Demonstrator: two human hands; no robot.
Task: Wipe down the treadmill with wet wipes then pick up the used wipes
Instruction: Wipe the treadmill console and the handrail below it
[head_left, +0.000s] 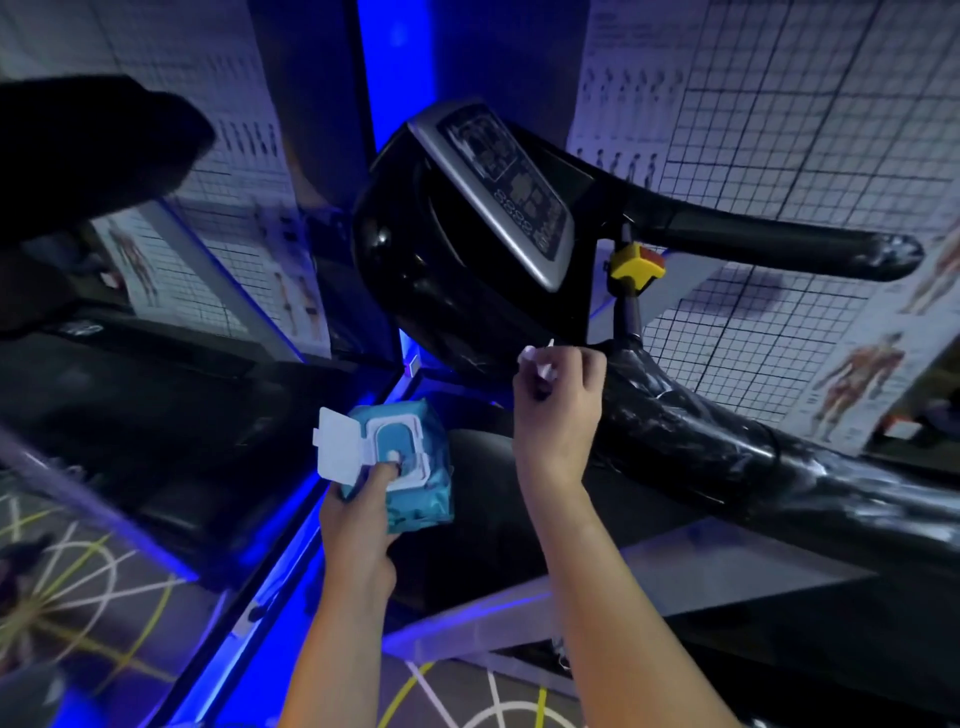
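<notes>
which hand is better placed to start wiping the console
Right. The right hand pinches a white wipe just below the console, while the left hand is occupied holding the open wipes pack.

Dim room, strong blue cast. White grid-lined wall posters (779, 104) with rows of small body figures cover far and right walls. Colour muscle-anatomy charts (857, 384) at right, another far left. Vertical blue light strip (397, 52) far centre; blue glow (291, 545) along low edge. Dark floor (78, 597) near left, white and yellow line pattern.
</notes>
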